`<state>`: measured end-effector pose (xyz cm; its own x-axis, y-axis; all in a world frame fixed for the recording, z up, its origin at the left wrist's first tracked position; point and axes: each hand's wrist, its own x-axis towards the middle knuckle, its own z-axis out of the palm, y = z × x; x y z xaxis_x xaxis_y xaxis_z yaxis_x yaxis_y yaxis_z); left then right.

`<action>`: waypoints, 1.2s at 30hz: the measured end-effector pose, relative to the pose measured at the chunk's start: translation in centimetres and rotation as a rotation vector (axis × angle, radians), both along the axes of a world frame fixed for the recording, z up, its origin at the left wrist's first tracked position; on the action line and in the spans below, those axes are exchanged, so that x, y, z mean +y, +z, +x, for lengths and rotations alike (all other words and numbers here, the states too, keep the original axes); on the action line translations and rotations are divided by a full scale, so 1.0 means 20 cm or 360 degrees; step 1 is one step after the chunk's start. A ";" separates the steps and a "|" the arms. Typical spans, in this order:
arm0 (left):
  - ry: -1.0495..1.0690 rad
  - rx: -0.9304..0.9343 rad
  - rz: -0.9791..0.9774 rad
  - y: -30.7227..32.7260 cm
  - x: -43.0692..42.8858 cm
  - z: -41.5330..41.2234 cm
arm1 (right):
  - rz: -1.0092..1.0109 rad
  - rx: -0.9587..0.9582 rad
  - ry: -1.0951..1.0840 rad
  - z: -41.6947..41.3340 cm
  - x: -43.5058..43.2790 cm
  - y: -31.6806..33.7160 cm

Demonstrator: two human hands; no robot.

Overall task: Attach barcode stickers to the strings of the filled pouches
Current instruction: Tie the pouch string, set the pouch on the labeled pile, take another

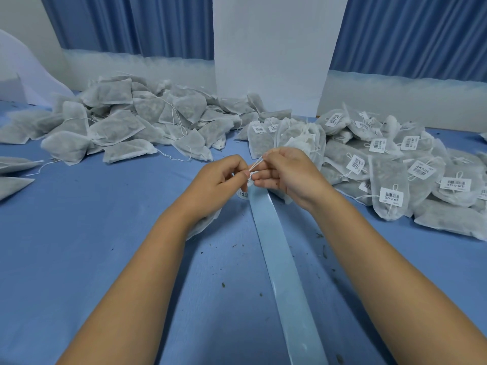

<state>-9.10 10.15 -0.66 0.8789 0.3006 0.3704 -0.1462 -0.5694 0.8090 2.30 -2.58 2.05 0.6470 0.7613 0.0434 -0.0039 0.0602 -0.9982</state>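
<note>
String (pixel 256 164) slants between my pinches: left hand (pixel 224 177) low end, right hand (pixel 286 175) high; sticker (pixel 249 182) just below.

A blue worktop (pixel 79 246) runs back to pleated blue curtains (pixel 131 22). A tall white panel (pixel 271 48) stands upright at the middle of the far edge. Small dark specks (pixel 223 285) lie scattered on the near worktop. A curved white sheet (pixel 15 61) rises at far left.

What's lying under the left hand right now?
Beneath the left hand and wrist, a filled pouch pokes out, mostly covered. A barcode sticker shows below its fingers, which pinch the string.
</note>
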 end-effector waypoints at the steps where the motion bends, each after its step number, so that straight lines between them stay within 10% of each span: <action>1: -0.0009 -0.0001 0.0001 0.00 0.00 0.00 | 0.0002 -0.0004 -0.0003 0.00 0.00 0.00; 13: -0.0034 -0.0033 -0.0198 -0.01 0.01 0.01 | 0.0159 0.0175 0.0006 0.00 0.00 0.00; 29: 0.0154 0.1106 0.0021 0.03 0.20 -0.11 | 0.0268 0.0221 -0.0105 0.03 -0.02 0.04; 36: 0.0339 0.0911 -0.0064 0.00 0.23 -0.08 | 0.0184 -0.0017 -0.0094 0.00 -0.01 0.03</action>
<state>-10.77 14.77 -0.74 0.8540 0.4955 -0.1586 0.4319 -0.5055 0.7469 2.23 -2.77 2.71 0.6897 0.7113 0.1358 0.0139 0.1746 -0.9845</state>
